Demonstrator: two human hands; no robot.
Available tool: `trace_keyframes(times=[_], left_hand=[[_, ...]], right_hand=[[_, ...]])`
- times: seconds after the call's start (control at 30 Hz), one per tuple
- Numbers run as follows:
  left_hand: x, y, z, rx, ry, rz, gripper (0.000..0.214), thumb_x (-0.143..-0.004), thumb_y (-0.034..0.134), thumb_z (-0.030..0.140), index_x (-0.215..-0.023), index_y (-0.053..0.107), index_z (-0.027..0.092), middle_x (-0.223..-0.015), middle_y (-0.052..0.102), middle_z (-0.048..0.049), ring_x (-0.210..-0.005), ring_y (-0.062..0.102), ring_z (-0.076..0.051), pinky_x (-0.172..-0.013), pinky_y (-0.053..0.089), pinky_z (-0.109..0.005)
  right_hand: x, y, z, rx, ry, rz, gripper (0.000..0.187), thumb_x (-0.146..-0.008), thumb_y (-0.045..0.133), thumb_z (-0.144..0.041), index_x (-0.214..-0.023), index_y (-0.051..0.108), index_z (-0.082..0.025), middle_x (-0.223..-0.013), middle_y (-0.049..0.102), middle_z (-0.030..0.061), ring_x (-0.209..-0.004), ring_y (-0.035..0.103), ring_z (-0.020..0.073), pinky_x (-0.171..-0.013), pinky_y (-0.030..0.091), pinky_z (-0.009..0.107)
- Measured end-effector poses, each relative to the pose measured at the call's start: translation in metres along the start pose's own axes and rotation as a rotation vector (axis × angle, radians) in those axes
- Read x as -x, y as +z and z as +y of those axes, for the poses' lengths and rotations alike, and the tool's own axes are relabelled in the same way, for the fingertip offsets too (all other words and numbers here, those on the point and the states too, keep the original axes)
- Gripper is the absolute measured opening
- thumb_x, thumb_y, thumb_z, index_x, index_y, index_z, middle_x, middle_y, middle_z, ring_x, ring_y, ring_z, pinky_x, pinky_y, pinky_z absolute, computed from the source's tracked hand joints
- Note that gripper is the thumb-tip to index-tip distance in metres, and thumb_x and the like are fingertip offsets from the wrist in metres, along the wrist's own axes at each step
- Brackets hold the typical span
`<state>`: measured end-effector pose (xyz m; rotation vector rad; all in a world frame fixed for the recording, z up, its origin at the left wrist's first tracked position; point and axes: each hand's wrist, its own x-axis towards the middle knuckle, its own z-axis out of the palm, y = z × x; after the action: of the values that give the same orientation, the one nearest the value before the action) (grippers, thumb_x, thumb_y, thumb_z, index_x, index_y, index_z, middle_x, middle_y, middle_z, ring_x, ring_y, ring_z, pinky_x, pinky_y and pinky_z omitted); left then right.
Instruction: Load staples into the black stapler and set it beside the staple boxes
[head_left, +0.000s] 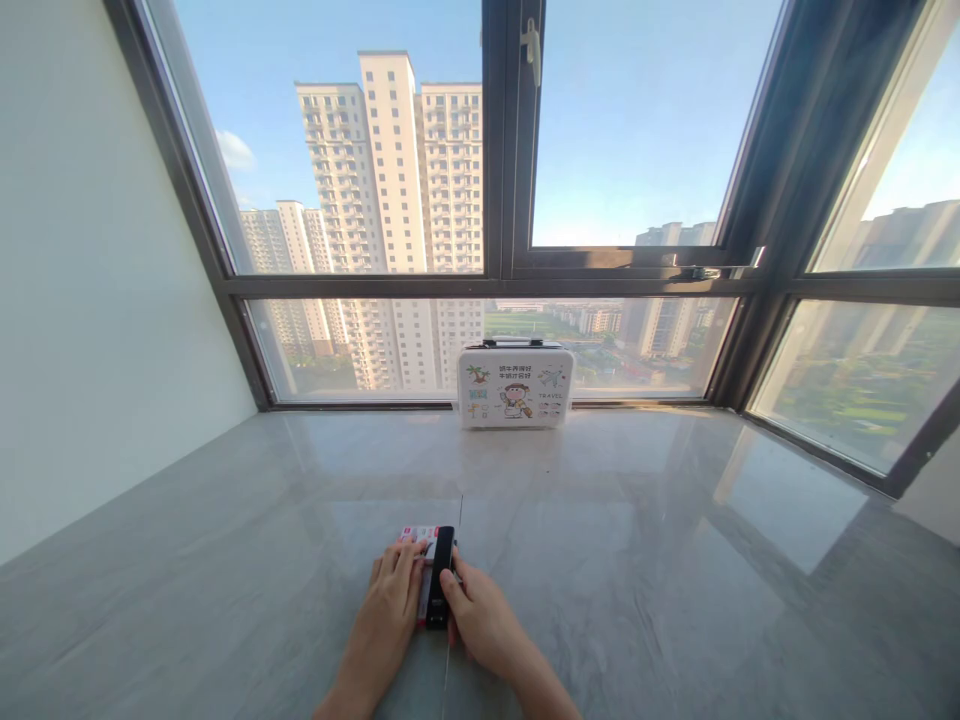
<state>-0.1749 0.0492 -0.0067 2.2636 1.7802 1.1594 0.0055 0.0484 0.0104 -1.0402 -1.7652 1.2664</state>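
Note:
On the grey stone surface, a long black bar-shaped device lies lengthwise away from me, with small pale marks near its close end. I cannot tell its exact kind. Against or under its left side is a flat pink-and-white printed packet, mostly covered. My left hand bends its fingers over the packet and holds it down, fingertips close to the black device. From the right, my right hand grips the device, thumb on its top edge and the other fingers partly hidden along its right side.
A white carry case with cartoon prints and a black handle stands at the far edge by the window. Dark window frames enclose the back and right of the stone ledge. A white wall rises on the left.

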Motion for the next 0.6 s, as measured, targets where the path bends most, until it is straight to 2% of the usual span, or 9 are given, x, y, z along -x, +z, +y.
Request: trace_keyframes(times=[0.07,0.17,0.27,0.33,0.43,0.5,0.6], left_hand=[[0.0,-0.003,0.003,0.014,-0.01,0.003,0.038,-0.104,0.032,0.035,-0.135,0.054,0.028,-0.129,0.061,-0.0067,-0.125,0.054,-0.025,-0.105,0.049,-0.049],[0.0,-0.007,0.009,0.06,-0.046,0.028,0.047,-0.105,0.03,0.036,-0.151,0.036,0.029,-0.138,0.057,-0.0066,-0.132,0.051,-0.023,-0.111,0.045,-0.05],[0.002,-0.009,0.012,0.132,-0.106,0.047,0.054,-0.105,0.029,0.039,-0.158,0.02,0.032,-0.146,0.05,-0.0061,-0.137,0.046,-0.022,-0.116,0.039,-0.052],[0.003,-0.01,0.013,0.176,-0.136,0.04,0.054,-0.105,0.029,0.041,-0.158,0.018,0.034,-0.151,0.045,-0.0045,-0.14,0.043,-0.022,-0.12,0.034,-0.052],[0.005,-0.009,0.012,0.214,-0.169,0.02,0.053,-0.105,0.029,0.042,-0.156,0.023,0.035,-0.154,0.043,-0.002,-0.143,0.039,-0.021,-0.123,0.03,-0.05],[0.006,-0.006,0.008,0.21,-0.168,0.006,0.05,-0.104,0.029,0.043,-0.154,0.031,0.032,-0.152,0.045,-0.0021,-0.144,0.039,-0.021,-0.124,0.029,-0.049],[0.007,-0.001,0.0,0.18,-0.159,-0.001,0.048,-0.104,0.029,0.043,-0.149,0.039,0.029,-0.149,0.048,-0.0041,-0.143,0.04,-0.022,-0.124,0.028,-0.05]], right_hand=[[-0.001,0.001,0.003,-0.03,0.052,0.001,0.067,-0.096,0.036,-0.068,-0.144,0.047,-0.023,-0.06,0.063,0.0006,-0.053,0.06,0.0205,-0.06,0.049,0.033],[-0.004,-0.002,0.009,-0.153,0.148,0.06,0.078,-0.093,0.039,-0.071,-0.151,0.035,-0.019,-0.058,0.061,-0.0009,-0.042,0.052,0.0166,-0.045,0.042,0.028],[-0.002,-0.023,0.02,-0.331,0.228,0.293,0.081,-0.091,0.038,-0.071,-0.149,0.032,-0.014,-0.058,0.059,-0.0019,-0.038,0.05,0.0153,-0.034,0.032,0.023],[0.008,-0.049,0.029,-0.367,0.224,0.47,0.074,-0.089,0.043,-0.067,-0.141,0.041,-0.014,-0.061,0.06,-0.0013,-0.042,0.053,0.016,-0.033,0.033,0.023],[0.034,-0.101,0.046,-0.305,0.179,0.62,0.061,-0.084,0.053,-0.058,-0.131,0.051,-0.02,-0.069,0.062,-0.0015,-0.049,0.056,0.0152,-0.037,0.04,0.023],[0.054,-0.138,0.059,-0.183,0.156,0.734,0.053,-0.083,0.054,-0.054,-0.123,0.058,-0.02,-0.071,0.064,-0.0007,-0.053,0.059,0.0159,-0.043,0.046,0.025],[0.082,-0.189,0.076,-0.053,0.177,0.808,0.053,-0.081,0.053,-0.053,-0.12,0.06,-0.019,-0.075,0.067,0.0011,-0.06,0.064,0.0184,-0.052,0.053,0.029]])
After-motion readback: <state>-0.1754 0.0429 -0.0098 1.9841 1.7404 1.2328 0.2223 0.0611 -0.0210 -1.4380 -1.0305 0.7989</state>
